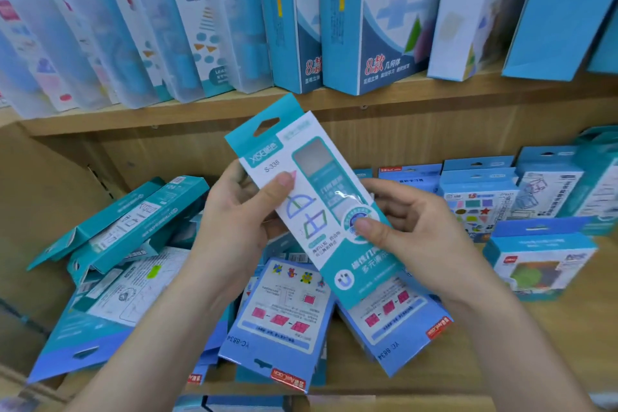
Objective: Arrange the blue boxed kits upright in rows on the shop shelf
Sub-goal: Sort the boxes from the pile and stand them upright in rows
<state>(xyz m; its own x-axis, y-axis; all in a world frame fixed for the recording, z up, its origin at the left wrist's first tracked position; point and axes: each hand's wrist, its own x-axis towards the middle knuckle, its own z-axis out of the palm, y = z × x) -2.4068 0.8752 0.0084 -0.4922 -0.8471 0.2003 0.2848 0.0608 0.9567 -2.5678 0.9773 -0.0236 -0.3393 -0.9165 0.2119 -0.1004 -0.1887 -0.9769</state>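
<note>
I hold one teal and white boxed kit [311, 191] tilted in the air in front of the lower shelf, its hang tab up and to the left. My left hand [240, 214] grips its left edge with the thumb on the front face. My right hand [411, 227] pinches its lower right part, thumb on the round badge. Below them several blue and teal kits lie flat in a loose pile [281, 314] on the wooden lower shelf [501, 338]. More teal kits [133, 221] lean over at the left.
Upright blue kits [478, 197] stand in rows at the right back of the lower shelf, one [541, 261] in front of them. The upper shelf [334, 100] carries clear plastic cases [133, 40] and tall blue boxes [374, 17]. A wooden side panel [40, 197] closes the left.
</note>
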